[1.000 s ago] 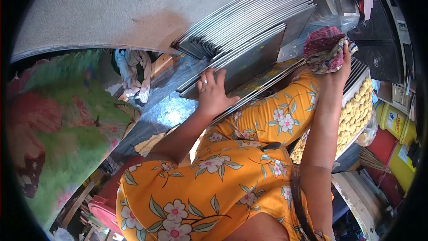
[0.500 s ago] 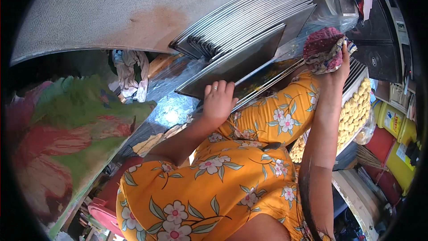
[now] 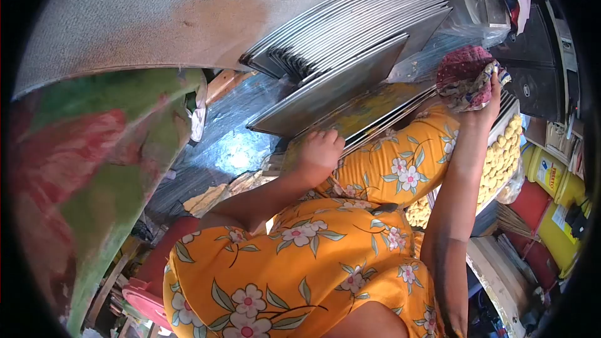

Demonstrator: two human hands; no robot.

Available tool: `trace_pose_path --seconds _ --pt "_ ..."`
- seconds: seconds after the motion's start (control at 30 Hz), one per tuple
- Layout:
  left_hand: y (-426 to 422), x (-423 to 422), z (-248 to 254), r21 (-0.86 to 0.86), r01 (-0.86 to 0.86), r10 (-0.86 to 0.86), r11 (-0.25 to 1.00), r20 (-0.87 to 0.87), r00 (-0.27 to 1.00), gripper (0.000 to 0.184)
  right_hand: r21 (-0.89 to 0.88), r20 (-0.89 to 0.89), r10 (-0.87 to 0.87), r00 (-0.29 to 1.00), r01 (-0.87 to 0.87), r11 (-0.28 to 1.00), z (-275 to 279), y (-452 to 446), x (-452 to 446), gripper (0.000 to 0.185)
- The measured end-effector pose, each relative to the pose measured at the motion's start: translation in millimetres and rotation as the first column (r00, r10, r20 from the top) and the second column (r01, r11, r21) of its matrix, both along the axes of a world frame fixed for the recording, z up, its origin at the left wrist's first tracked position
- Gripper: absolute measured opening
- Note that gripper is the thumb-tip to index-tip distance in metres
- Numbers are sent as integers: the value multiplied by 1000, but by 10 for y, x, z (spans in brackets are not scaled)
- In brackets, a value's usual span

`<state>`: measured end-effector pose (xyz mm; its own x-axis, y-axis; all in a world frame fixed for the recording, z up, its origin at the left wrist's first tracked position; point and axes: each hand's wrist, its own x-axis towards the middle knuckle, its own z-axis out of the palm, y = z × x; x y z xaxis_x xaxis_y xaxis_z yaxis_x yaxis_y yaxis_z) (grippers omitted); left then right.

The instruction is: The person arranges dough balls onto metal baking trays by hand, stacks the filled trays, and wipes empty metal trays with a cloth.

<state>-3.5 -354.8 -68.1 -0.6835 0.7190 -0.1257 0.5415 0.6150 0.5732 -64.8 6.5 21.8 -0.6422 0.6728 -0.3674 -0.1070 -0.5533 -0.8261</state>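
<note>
My left hand (image 3: 320,151) rests with fingers curled at the near edge of a flat metal tray (image 3: 375,111) with yellowish residue; whether it grips the edge is hidden. Beyond it, another dark tray (image 3: 332,91) leans upright against a long row of thin metal trays (image 3: 357,19) standing on edge. In my right hand (image 3: 485,109) is a bunched maroon patterned cloth (image 3: 463,75), gripped between thumb and fingers, above my knee.
Rows of yellow dough-like pieces (image 3: 501,169) lie on a tray at the right. Yellow buckets (image 3: 548,172) and a straw broom (image 3: 516,222) stand farther right. A green and red cloth (image 3: 94,169) hangs at the left. A red chair (image 3: 147,297) is behind.
My left hand has come back from the leaning tray toward my lap, its fingers now curled. More of the residue-covered tray shows. The green and red cloth has shifted. My right hand still holds the cloth.
</note>
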Motion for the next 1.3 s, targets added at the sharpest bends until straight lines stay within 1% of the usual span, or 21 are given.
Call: trace_pose_path --seconds 0.03,0.13,0.23,0.27,0.37,0.4,0.5,0.53,0.63,0.67,0.77,0.8,0.83,0.9,1.0,1.13,1.23,1.3 --pt "11 -13 5 -24 -3 4 1000 31 999 16 -12 -4 7 1000 -7 1000 -23 22 3 37" --pt "42 -84 11 75 -153 163 985 -162 973 14 -31 -8 -2 1000 2 1000 3 -12 -8 37" --pt "-12 -162 43 33 -181 181 983 -16 983 14 -28 -12 -55 998 55 998 86 -143 -49 38" --pt "-40 -196 67 9 -180 180 984 9 984 25 -34 -21 -40 999 39 999 47 -89 -35 39" --pt "-76 -231 22 30 -258 256 966 49 965 38 -60 -54 14 998 -18 998 -19 -5 -3 39" --pt "-83 -247 8 20 -262 262 965 12 965 50 -56 -50 17 999 -20 998 -23 1 -10 41" --pt "-74 -295 50 -20 -302 302 953 23 953 52 -40 -54 3 999 -5 999 -5 -32 -10 41" --pt "-76 -321 72 -21 -284 284 959 -12 959 53 -49 -48 -4 999 1 999 22 -60 -18 41" --pt "-58 -340 106 -83 -215 217 973 11 976 51 -74 -42 -9 999 6 997 54 -95 -24 42" --pt "-58 -300 108 -12 -229 228 973 -65 971 41 -79 -49 -3 999 -1 997 34 -70 -20 42" --pt "-19 -177 59 16 -149 150 989 -80 985 27 -77 -50 1 999 -5 997 23 -52 -12 41" --pt "21 -119 12 34 -134 137 990 -141 980 17 -74 -45 -1 999 -3 997 23 -52 -5 41" --pt "41 -74 -25 2 -98 97 995 -98 990 15 -59 -35 -10 999 8 998 25 -54 0 41" --pt "52 -9 0 25 -50 53 998 -178 983 10 -27 -17 -26 1000 26 999 35 -65 -7 41" --pt "51 -47 79 -52 -35 28 998 -136 990 11 -28 -17 -11 1000 11 1000 20 -13 13 39" --pt "94 17 -4 -86 -5 -12 996 -197 980 12 -27 -29 36 999 -37 999 3 19 6 37" --pt "96 13 12 -100 3 -23 995 -193 981 13 16 -16 0 1000 0 1000 38 -30 -6 37" --pt "104 14 29 -122 8 -29 992 -175 984 12 4 -8 11 1000 -11 1000 33 -13 -5 38"
